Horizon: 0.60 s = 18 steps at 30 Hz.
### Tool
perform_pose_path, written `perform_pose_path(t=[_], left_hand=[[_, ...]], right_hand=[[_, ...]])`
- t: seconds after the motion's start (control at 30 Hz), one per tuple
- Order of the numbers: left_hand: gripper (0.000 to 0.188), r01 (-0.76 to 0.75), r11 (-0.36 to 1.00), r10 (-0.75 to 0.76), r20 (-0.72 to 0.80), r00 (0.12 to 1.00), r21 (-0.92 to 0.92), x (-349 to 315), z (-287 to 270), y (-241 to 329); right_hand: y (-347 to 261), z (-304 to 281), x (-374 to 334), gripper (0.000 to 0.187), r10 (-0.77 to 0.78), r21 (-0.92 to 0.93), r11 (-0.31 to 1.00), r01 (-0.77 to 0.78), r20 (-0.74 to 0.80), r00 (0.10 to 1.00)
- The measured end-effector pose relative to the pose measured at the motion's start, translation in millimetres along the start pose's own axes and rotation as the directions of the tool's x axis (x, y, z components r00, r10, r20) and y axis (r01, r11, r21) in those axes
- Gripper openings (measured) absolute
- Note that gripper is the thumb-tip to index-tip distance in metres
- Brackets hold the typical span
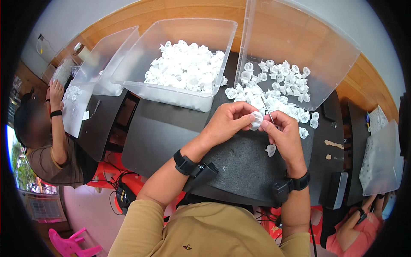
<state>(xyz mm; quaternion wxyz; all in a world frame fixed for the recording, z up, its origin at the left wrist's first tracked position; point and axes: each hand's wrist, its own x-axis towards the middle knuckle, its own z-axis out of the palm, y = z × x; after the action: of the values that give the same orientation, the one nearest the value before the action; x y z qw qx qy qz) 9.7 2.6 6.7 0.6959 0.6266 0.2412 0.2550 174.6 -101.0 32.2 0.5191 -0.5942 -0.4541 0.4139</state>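
We see the left hand pinching a small white plastic cap above the dark grey felt-topped table; the right hand grips a thin metal pick against it. Clear plastic bins of white caps sit behind, wooden floor beyond.

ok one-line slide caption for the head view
Left hand holds a small white plastic part while right hand works a thin metal pick into it.

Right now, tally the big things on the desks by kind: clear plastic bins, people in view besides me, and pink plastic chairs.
Clear plastic bins: 3, one with a heap of white parts, one tilted spilling parts, one further left
Other people: 2, one at left, one at lower right
Pink plastic chairs: 1
Total: 6
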Motion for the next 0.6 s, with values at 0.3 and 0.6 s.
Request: perform_pose_path(t=[0.3,0.6], left_hand=[[0.027,-0.103,0.990,0.101,-0.031,0.994,-0.092,-1.1,7.3,-4.6],[0.025,-0.127,0.991,0.129,-0.048,0.991,0.035,-1.2,5.4,-5.1]], right_hand=[[1.7,8.7,0.4,0.009,0.038,0.038,0.999,-0.038,0.010,0.999],[2.7,7.5,-3.3,0.010,-0.010,-0.082,0.997,0.009,-0.008,1.000]])
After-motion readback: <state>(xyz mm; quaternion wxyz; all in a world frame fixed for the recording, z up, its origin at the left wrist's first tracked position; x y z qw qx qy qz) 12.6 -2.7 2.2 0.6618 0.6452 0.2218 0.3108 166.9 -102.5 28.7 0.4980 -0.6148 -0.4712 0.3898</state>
